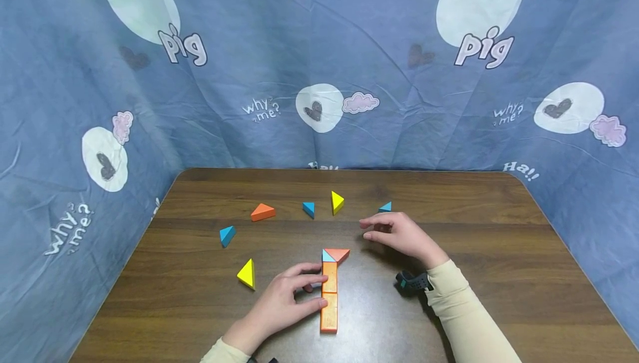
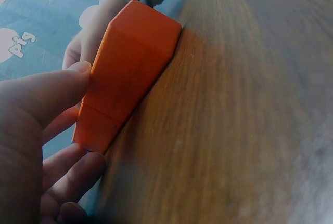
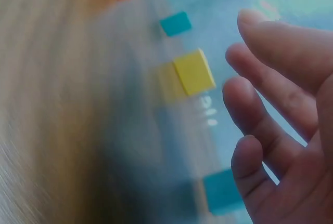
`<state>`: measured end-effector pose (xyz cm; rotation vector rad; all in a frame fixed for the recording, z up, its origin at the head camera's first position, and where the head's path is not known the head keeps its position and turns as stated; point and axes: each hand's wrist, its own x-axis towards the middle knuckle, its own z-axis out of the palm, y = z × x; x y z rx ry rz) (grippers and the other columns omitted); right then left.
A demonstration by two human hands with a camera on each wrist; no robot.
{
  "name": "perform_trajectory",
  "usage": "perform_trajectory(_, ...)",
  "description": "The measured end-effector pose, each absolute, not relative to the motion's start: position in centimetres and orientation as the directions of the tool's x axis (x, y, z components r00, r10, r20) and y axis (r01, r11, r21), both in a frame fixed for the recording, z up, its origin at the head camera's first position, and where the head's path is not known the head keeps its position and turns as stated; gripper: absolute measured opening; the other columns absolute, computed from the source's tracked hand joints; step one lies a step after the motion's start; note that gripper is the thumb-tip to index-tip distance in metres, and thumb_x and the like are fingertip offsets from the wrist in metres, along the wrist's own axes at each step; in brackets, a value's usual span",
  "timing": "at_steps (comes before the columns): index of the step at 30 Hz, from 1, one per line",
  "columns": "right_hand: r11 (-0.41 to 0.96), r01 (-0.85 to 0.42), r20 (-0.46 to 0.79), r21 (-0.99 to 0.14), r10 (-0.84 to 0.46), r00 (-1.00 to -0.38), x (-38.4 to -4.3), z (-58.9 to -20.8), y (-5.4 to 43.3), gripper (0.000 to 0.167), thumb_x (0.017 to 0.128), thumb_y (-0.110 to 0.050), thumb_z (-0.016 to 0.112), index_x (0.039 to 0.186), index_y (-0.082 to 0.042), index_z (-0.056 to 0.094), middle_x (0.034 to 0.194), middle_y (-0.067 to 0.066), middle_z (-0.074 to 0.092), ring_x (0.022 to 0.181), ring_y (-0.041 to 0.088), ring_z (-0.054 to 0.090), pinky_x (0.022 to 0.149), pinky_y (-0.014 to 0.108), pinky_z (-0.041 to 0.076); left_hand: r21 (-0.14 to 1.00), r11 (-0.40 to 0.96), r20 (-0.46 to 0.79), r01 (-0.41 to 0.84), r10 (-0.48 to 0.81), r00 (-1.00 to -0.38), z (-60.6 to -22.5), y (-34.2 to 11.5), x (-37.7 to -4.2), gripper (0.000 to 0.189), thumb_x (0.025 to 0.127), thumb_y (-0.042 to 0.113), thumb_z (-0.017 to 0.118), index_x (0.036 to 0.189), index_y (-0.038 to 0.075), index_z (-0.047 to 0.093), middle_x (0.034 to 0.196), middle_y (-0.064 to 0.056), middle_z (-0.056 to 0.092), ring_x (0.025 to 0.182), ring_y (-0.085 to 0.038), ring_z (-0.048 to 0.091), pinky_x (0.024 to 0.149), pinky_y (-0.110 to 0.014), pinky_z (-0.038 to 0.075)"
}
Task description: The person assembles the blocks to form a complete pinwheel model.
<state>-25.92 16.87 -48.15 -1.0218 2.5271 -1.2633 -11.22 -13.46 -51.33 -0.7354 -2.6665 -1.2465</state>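
Two orange rectangular blocks point(image 1: 329, 313) lie end to end in a column on the table. At their far end sit a small blue triangular block point(image 1: 327, 255) and an orange triangular block point(image 1: 338, 254), side by side. My left hand point(image 1: 289, 296) touches the column from the left, thumb on the nearer block and a finger on the farther one. In the left wrist view the thumb point(image 2: 78, 81) rests along the orange side. My right hand point(image 1: 399, 235) hovers with loosely bent, parted fingers and holds nothing. Just beyond it lies a blue triangular block point(image 1: 385, 207), partly hidden by the hand.
A yellow triangular block point(image 1: 337, 202), a blue one point(image 1: 309, 209) and an orange one point(image 1: 263, 212) lie farther back. To the left are a blue triangular block point(image 1: 227, 236) and a yellow one point(image 1: 247, 274). A printed blue curtain point(image 1: 309, 46) hangs behind the wooden table point(image 1: 474, 213).
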Motion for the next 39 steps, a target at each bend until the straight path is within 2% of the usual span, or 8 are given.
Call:
perform_trajectory(3,0.418,-0.503,0.195,-0.756,-0.59,-0.784,-26.2,-47.7,17.6,0.038,0.091,-0.037,0.072,0.121,-0.014,0.072,0.109,-0.002,0.072,0.083,0.011,0.063,0.073,0.03,0.052,0.691,0.55,0.296,0.47,0.378,-0.877,-51.3,-13.6,-11.2,0.04,0.085,0.045,0.077,0.121,0.026,0.072,0.13,0.009,0.058,0.087,-0.002,0.059,0.076,-0.026,0.048)
perform_trajectory(10,0.44,-0.482,0.231,-0.758,-0.511,-0.828,-26.7,-46.8,19.6,0.032,0.092,-0.029,0.072,0.12,-0.014,0.072,0.109,0.002,0.072,0.086,0.014,0.062,0.072,0.031,0.051,0.681,0.543,0.32,0.49,0.382,-0.867,-51.7,-13.6,-11.3,0.039,0.085,0.045,0.077,0.12,0.028,0.072,0.127,0.01,0.059,0.087,-0.002,0.06,0.075,-0.026,0.048)
perform_trajectory(14,0.461,-0.481,0.246,-0.746,-0.481,-0.842,-27.6,-46.9,20.7,0.034,0.09,-0.032,0.074,0.121,-0.017,0.072,0.108,0.001,0.071,0.084,0.013,0.061,0.071,0.029,0.05,0.683,0.544,0.317,0.487,0.379,-0.869,-51.7,-13.5,-11.2,0.039,0.085,0.045,0.077,0.12,0.028,0.072,0.127,0.01,0.059,0.087,-0.002,0.06,0.075,-0.025,0.048)
perform_trajectory(21,0.505,-0.483,0.246,-0.715,-0.464,-0.851,-29.2,-47.2,22.0,0.04,0.09,-0.032,0.075,0.124,-0.011,0.07,0.109,0.003,0.069,0.083,0.013,0.061,0.073,0.027,0.049,0.681,0.542,0.324,0.492,0.38,-0.867,-51.8,-13.6,-11.3,0.039,0.085,0.046,0.076,0.12,0.029,0.072,0.127,0.012,0.058,0.087,-0.001,0.06,0.074,-0.025,0.048)
perform_trajectory(30,0.557,-0.444,0.199,-0.702,-0.445,-0.873,-30.0,-47.6,23.1,0.045,0.089,-0.035,0.075,0.126,-0.011,0.068,0.116,0.004,0.068,0.085,0.014,0.064,0.077,0.034,0.05,0.679,0.553,0.311,0.483,0.379,-0.871,-51.8,-13.5,-11.3,0.04,0.085,0.047,0.076,0.12,0.03,0.072,0.127,0.012,0.058,0.087,0.0,0.059,0.074,-0.026,0.048)
perform_trajectory(39,0.582,-0.409,0.126,-0.703,-0.464,-0.877,-30.6,-48.1,23.3,0.044,0.091,-0.033,0.074,0.129,-0.012,0.066,0.12,0.003,0.067,0.084,0.016,0.064,0.069,0.033,0.051,0.681,0.551,0.312,0.483,0.378,-0.872,-51.6,-13.6,-11.2,0.04,0.085,0.047,0.076,0.12,0.028,0.072,0.127,0.01,0.059,0.087,-0.001,0.06,0.076,-0.026,0.048)
